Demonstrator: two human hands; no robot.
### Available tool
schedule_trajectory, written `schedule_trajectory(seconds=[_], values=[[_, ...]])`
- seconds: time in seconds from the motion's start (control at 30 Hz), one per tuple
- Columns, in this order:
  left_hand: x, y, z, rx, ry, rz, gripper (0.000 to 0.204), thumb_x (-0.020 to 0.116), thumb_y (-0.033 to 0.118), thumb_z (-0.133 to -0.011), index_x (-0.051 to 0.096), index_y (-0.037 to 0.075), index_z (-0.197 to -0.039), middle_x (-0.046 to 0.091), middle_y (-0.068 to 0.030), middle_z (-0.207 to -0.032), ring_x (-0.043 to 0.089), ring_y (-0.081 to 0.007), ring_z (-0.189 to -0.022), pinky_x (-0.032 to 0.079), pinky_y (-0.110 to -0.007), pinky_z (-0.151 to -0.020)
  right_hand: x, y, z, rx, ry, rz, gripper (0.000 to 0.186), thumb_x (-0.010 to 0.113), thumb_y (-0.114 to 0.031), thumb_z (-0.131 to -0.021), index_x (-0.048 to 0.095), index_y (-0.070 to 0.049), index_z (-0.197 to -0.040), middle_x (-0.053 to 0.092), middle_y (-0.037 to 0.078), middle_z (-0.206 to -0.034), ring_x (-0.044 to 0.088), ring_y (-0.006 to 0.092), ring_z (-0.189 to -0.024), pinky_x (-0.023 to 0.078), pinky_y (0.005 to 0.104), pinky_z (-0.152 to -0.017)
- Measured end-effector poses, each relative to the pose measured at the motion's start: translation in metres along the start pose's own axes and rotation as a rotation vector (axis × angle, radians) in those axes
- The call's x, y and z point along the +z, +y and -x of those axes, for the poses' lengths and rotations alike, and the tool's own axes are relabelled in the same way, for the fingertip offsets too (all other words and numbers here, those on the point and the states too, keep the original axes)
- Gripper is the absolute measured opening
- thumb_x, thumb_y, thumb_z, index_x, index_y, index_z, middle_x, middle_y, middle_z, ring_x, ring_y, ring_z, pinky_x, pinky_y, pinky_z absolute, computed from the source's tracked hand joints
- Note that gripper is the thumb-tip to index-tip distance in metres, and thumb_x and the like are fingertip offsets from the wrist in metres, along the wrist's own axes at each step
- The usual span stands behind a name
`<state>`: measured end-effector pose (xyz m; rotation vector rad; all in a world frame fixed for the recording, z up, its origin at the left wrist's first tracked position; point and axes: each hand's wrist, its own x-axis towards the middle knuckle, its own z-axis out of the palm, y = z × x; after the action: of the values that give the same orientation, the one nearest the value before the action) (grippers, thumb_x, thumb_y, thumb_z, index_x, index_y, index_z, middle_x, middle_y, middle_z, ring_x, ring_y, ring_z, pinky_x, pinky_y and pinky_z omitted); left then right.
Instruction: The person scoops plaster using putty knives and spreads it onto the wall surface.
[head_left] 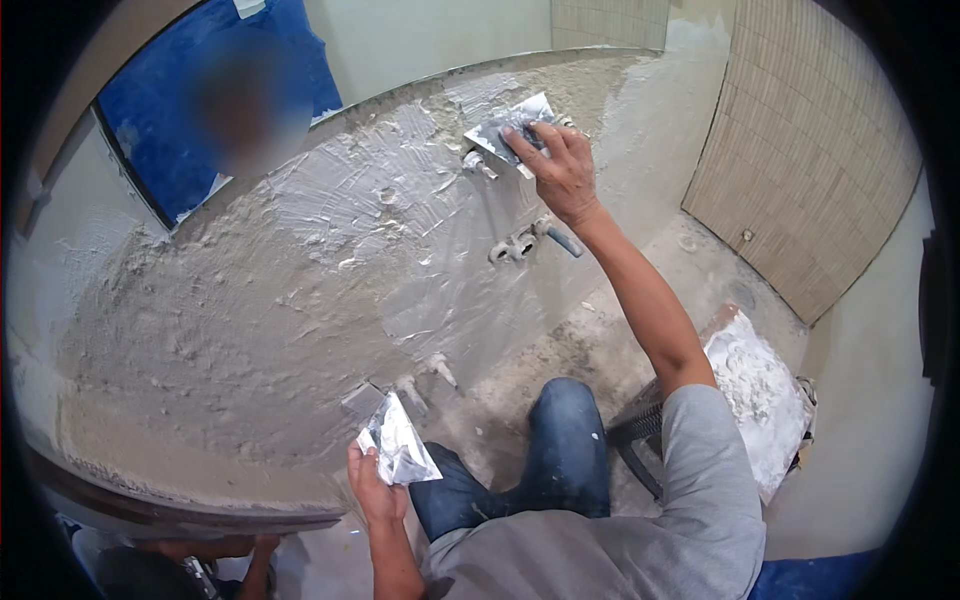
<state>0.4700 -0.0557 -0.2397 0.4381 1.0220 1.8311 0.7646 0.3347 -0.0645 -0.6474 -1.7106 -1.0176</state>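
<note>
My right hand [565, 175] is stretched up to the wall [330, 270], fingers closed over a flat metal scraper [495, 132]. The blade lies against the wall near its upper edge, close to a pipe stub [480, 165]. Lower down, my left hand [378, 490] grips a second metal scraper [398, 440], smeared with white plaster, away from the wall and above my left knee. Wet white plaster [390, 180] in ridged strokes covers the upper middle of the wall. Rougher grey-beige coating shows at the left.
Several pipe fittings [515, 247] jut from the wall. To my right, a plaster-covered board [755, 390] bears a white heap. A tiled panel [810, 150] stands at the right. Another person [140, 570] is at the lower left; a blurred head shows before a blue surface [150, 95].
</note>
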Motion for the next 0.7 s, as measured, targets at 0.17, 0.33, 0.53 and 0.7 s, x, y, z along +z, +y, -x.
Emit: schedule_trajectory(seconds=[0.17, 0.33, 0.53, 0.7], values=[[0.011, -0.003, 0.003, 0.027, 0.015, -0.003, 0.031, 0.047, 0.013, -0.097, 0.053, 0.005, -0.126, 0.067, -0.0083, -0.112, 0.069, -0.0168, -0.092, 0.060, -0.032, -0.068, 0.009, 0.013, -0.021, 0.060, 0.111, 0.047, 0.060, 0.063, -0.005, -0.084, 0.063, -0.031, -0.138, 0.060, 0.001, -0.120, 0.056, 0.0224, -0.108, 0.044, 0.0378, -0.087], [0.008, 0.006, 0.006, 0.024, 0.066, -0.064, 0.032, 0.048, 0.013, -0.097, 0.053, 0.005, -0.127, 0.067, -0.0085, -0.113, 0.069, -0.0173, -0.092, 0.059, -0.033, -0.069, 0.035, 0.019, -0.038, 0.053, 0.181, 0.067, 0.065, 0.063, -0.002, -0.084, 0.059, -0.029, -0.143, 0.058, 0.004, -0.127, 0.055, 0.0257, -0.111, 0.043, 0.0387, -0.093], [0.001, 0.003, 0.003, 0.015, 0.108, -0.058, 0.031, 0.048, 0.013, -0.097, 0.052, 0.005, -0.127, 0.066, -0.0087, -0.113, 0.068, -0.0175, -0.093, 0.057, -0.032, -0.072, 0.046, 0.005, -0.020, 0.166, 0.121, 0.014, 0.058, 0.064, -0.013, -0.087, 0.060, -0.032, -0.142, 0.058, 0.003, -0.126, 0.053, 0.0227, -0.109, 0.040, 0.0401, -0.095], [0.006, -0.001, -0.002, -0.007, 0.007, -0.027, 0.029, 0.045, 0.009, -0.098, 0.051, 0.002, -0.125, 0.065, -0.0128, -0.118, 0.067, -0.0229, -0.104, 0.056, -0.038, -0.090, 0.008, -0.005, 0.016, 0.095, -0.088, -0.043, 0.058, 0.063, -0.009, -0.087, 0.061, -0.026, -0.142, 0.058, 0.004, -0.127, 0.052, 0.0232, -0.109, 0.039, 0.0406, -0.095]])
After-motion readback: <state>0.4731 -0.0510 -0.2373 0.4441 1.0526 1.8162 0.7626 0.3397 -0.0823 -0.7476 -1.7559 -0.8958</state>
